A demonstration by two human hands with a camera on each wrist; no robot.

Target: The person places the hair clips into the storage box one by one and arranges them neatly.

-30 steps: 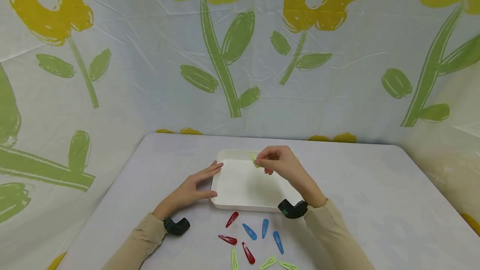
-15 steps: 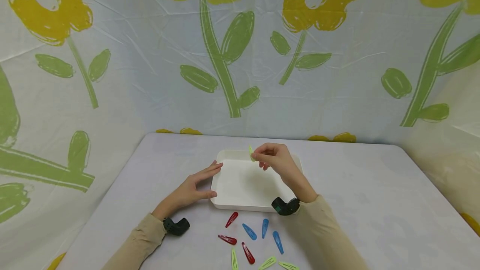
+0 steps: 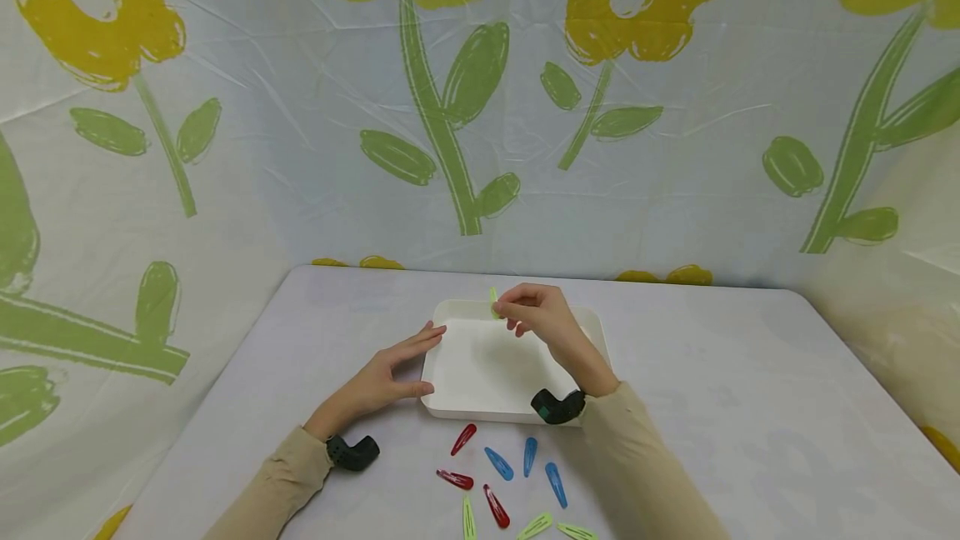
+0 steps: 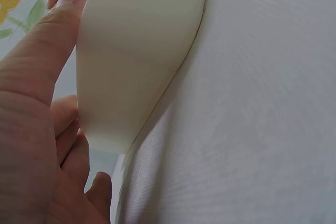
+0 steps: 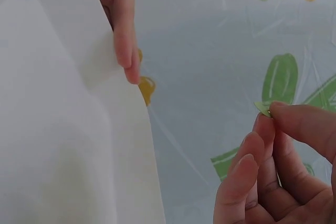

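Observation:
A light green snap hair clip (image 3: 493, 302) is pinched between the thumb and forefinger of my right hand (image 3: 542, 315), raised over the back part of a white tray (image 3: 480, 382). In the right wrist view only the tip of the green hair clip (image 5: 263, 109) shows beyond the fingertips. My left hand (image 3: 382, 373) rests at the tray's left end, fingers extended to the rim and thumb at the near corner. The left wrist view shows the thumb (image 4: 47, 45) against the tray's outer wall (image 4: 131, 61).
In front of the tray lie loose hair clips: three red, one of them a red hair clip (image 3: 497, 507), three blue, one a blue hair clip (image 3: 557, 485), and three green, one a green hair clip (image 3: 535, 526). Behind the white table (image 3: 750, 407) hangs a flower-patterned curtain (image 3: 300, 148).
My right hand has moved a little left and up toward the tray's back rim, carrying the green hair clip. My left hand and the clips on the table have stayed put.

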